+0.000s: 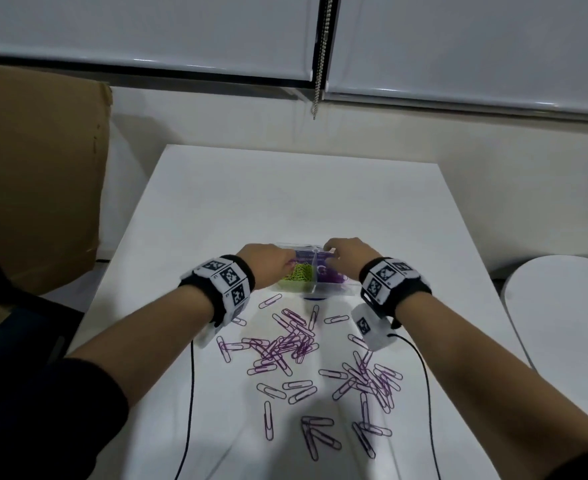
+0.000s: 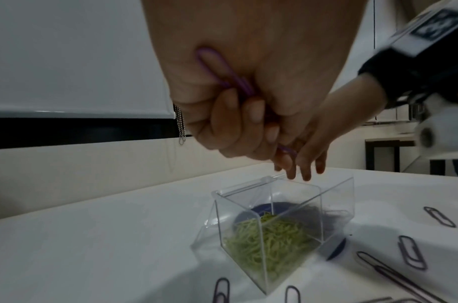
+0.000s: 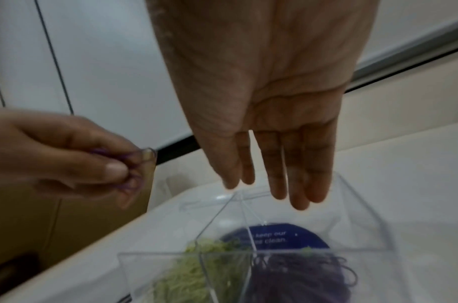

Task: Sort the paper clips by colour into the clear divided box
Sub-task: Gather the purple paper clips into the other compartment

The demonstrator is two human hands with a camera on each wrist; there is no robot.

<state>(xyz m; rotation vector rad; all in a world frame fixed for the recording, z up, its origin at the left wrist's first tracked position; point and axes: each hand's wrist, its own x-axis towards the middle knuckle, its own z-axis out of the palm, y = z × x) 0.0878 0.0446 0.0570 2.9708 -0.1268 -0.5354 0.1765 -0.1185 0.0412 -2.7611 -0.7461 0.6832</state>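
The clear divided box (image 1: 334, 289) stands mid-table, with green clips (image 1: 299, 273) in its left half and purple clips (image 1: 330, 275) in its right half. My left hand (image 1: 268, 263) hovers over the box's left side, fingers curled round a few purple clips (image 2: 222, 69). In the right wrist view it (image 3: 67, 160) pinches clips at its fingertips. My right hand (image 1: 349, 252) is open above the right compartment, its straight fingers (image 3: 287, 174) pointing down and holding nothing. Many purple clips (image 1: 285, 348) lie loose on the white table (image 1: 216, 202) in front of the box.
A brown cardboard box (image 1: 36, 168) stands left of the table. A round white table (image 1: 569, 306) is at the right. Two black cables (image 1: 190, 393) trail across the tabletop from my wrists. A blue round sticker (image 3: 287, 235) lies under the box.
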